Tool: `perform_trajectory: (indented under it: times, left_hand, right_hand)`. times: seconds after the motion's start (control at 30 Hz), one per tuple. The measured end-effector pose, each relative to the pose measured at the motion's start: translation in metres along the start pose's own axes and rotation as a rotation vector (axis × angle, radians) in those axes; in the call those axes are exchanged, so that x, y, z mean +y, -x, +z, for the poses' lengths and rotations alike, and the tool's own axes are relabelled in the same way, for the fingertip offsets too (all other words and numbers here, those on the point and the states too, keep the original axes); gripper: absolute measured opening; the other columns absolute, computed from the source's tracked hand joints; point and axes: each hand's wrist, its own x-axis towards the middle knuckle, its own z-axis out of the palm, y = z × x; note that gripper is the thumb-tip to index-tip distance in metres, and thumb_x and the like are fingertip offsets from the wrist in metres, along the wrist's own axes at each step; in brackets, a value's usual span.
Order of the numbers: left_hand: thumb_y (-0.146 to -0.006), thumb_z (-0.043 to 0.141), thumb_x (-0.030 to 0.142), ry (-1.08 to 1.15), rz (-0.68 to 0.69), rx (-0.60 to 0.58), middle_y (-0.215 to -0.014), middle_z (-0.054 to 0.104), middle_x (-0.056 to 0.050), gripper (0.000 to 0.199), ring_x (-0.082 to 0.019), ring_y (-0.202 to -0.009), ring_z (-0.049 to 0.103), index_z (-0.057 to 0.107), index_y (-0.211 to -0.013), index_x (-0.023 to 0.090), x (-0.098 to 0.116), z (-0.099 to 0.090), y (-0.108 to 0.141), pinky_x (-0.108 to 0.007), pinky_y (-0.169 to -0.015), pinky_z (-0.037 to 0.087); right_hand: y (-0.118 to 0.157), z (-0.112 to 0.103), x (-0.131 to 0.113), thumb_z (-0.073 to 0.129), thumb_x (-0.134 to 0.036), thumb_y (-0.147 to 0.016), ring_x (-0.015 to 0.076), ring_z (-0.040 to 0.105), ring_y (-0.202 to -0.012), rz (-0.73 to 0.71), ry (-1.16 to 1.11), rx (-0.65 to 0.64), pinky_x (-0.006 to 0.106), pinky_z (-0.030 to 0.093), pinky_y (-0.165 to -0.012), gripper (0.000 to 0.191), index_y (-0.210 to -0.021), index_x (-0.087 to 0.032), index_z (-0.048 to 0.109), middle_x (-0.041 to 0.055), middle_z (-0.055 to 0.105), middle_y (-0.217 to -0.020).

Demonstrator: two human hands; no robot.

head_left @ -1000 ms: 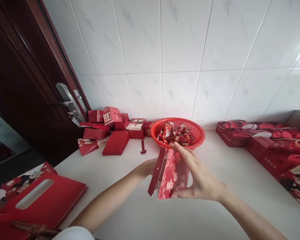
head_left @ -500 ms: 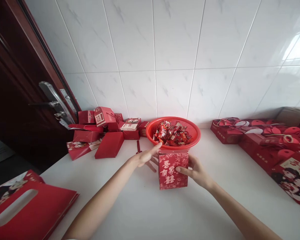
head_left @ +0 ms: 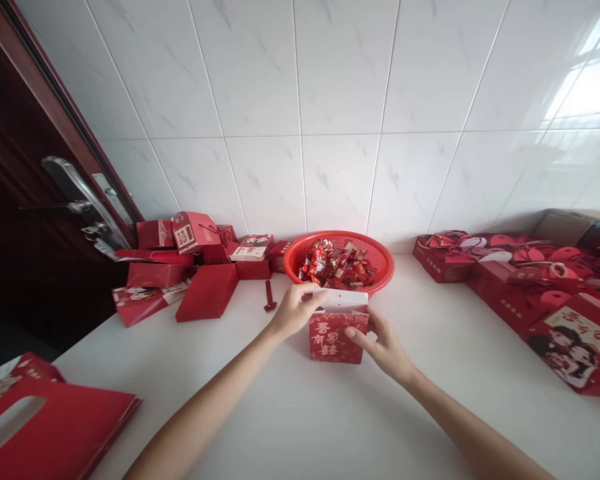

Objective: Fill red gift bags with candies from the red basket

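Note:
A small red gift box with white characters on its front stands on the white table before me, its pale inner flap raised at the top. My right hand grips the box's right side, thumb across the front and fingers behind. At the upper left corner, my left hand pinches the flap's edge between thumb and fingers. Just behind the box sits a red plastic basket holding wrapped candies.
Several red boxes are heaped at the back left, beside a small red strip. Filled red boxes with ribbons line the right side. A red bag with a handle slot lies at front left. Behind is a tiled wall.
My left hand has moved from beside the box to its top edge and closed on the flap. The box now stands more upright, with its pale inner flap showing. The view has shifted slightly.

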Motion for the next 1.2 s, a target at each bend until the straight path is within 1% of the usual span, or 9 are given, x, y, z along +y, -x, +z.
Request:
perform_trajectory:
  times: [0.2, 0.3, 0.4, 0.5, 0.63, 0.73, 0.97, 1.1, 1.2]
  left_hand:
    - [-0.069, 0.065, 0.043, 0.068, -0.157, 0.004, -0.055, 0.038, 0.004, 0.039, -0.011, -0.06, 0.037, 0.041, -0.049, 0.018, 0.009, 0.004, 0.003, -0.026, -0.062, 0.033]
    - [-0.067, 0.061, 0.038, 0.108, -0.239, -0.049, -0.063, 0.053, 0.002, 0.023, -0.014, -0.067, 0.046, 0.058, -0.059, 0.017, 0.011, 0.007, 0.006, -0.027, -0.067, 0.036]
    - [-0.063, 0.06, 0.033, 0.158, -0.27, -0.068, -0.084, 0.067, -0.001, 0.027, -0.019, -0.082, 0.056, 0.072, -0.081, 0.018, 0.011, 0.01, 0.007, -0.029, -0.075, 0.041]
    - [-0.061, 0.057, 0.029, 0.181, -0.272, -0.069, -0.092, 0.07, -0.003, 0.025, -0.022, -0.092, 0.059, 0.072, -0.077, 0.018, 0.012, 0.012, 0.007, -0.03, -0.083, 0.042]
    - [-0.062, 0.057, 0.029, 0.197, -0.316, -0.105, -0.089, 0.072, -0.004, 0.024, -0.022, -0.088, 0.061, 0.073, -0.076, 0.017, 0.015, 0.009, 0.007, -0.031, -0.079, 0.043]
    - [-0.065, 0.062, 0.03, 0.221, -0.326, -0.165, -0.087, 0.072, -0.004, 0.026, -0.021, -0.082, 0.062, 0.075, -0.084, 0.017, 0.022, 0.001, 0.008, -0.029, -0.072, 0.044]
    - [-0.076, 0.07, 0.043, 0.307, -0.147, -0.237, -0.097, 0.076, -0.01, 0.034, -0.021, -0.088, 0.068, 0.076, -0.092, 0.015, 0.039, -0.02, -0.023, -0.032, -0.083, 0.05]
    - [-0.076, 0.067, 0.041, -0.064, -0.173, -0.275, -0.095, 0.077, -0.01, 0.032, -0.023, -0.09, 0.069, 0.077, -0.092, 0.015, 0.024, -0.022, -0.071, -0.033, -0.084, 0.051]
    - [-0.071, 0.067, 0.033, -0.524, -0.287, -0.476, -0.096, 0.079, -0.008, 0.023, -0.027, -0.094, 0.07, 0.079, -0.085, 0.019, 0.006, -0.016, -0.102, -0.035, -0.082, 0.052]
  right_hand:
    - [0.003, 0.001, -0.012, 0.044, -0.059, -0.098, 0.0144, 0.046, -0.066, -0.002, -0.081, 0.124, 0.027, 0.041, -0.063, 0.047, -0.073, -0.02, 0.052, 0.0001, 0.053, -0.071]
    - [0.002, 0.002, -0.012, 0.045, -0.061, -0.096, 0.0129, 0.036, -0.061, 0.063, -0.108, 0.155, 0.027, 0.034, -0.059, 0.052, -0.064, -0.021, 0.04, -0.0021, 0.04, -0.062]
    - [0.0, 0.004, -0.013, 0.047, -0.062, -0.093, 0.0129, 0.034, -0.059, 0.105, -0.109, 0.175, 0.027, 0.033, -0.057, 0.052, -0.062, -0.022, 0.036, -0.0026, 0.036, -0.06]
    - [-0.001, 0.006, -0.015, 0.048, -0.064, -0.09, 0.0133, 0.035, -0.057, 0.127, -0.092, 0.19, 0.028, 0.033, -0.054, 0.053, -0.06, -0.023, 0.035, -0.0026, 0.035, -0.058]
    - [-0.001, 0.003, -0.019, 0.047, -0.065, -0.09, 0.0144, 0.041, -0.055, 0.126, -0.056, 0.176, 0.028, 0.038, -0.053, 0.052, -0.06, -0.023, 0.039, -0.0015, 0.04, -0.056]
    - [-0.007, -0.009, -0.025, 0.047, -0.065, -0.09, 0.0147, 0.043, -0.054, 0.045, -0.013, 0.209, 0.028, 0.04, -0.054, 0.049, -0.067, -0.022, 0.054, -0.0014, 0.044, -0.056]
    - [-0.07, -0.049, -0.036, 0.059, -0.047, -0.083, 0.0149, 0.049, -0.057, -0.104, 0.128, 0.376, 0.028, 0.041, -0.055, 0.028, -0.076, -0.021, 0.063, 0.0008, 0.059, -0.065]
    - [-0.119, -0.057, -0.019, 0.058, -0.038, -0.078, 0.0177, 0.06, -0.061, -0.038, 0.21, 0.306, 0.03, 0.048, -0.06, 0.02, -0.08, -0.019, 0.064, 0.0042, 0.068, -0.075]
    - [-0.144, -0.055, -0.003, 0.059, -0.032, -0.076, 0.0194, 0.066, -0.066, 0.072, 0.335, 0.224, 0.03, 0.05, -0.062, 0.014, -0.081, -0.02, 0.066, 0.0041, 0.072, -0.079]
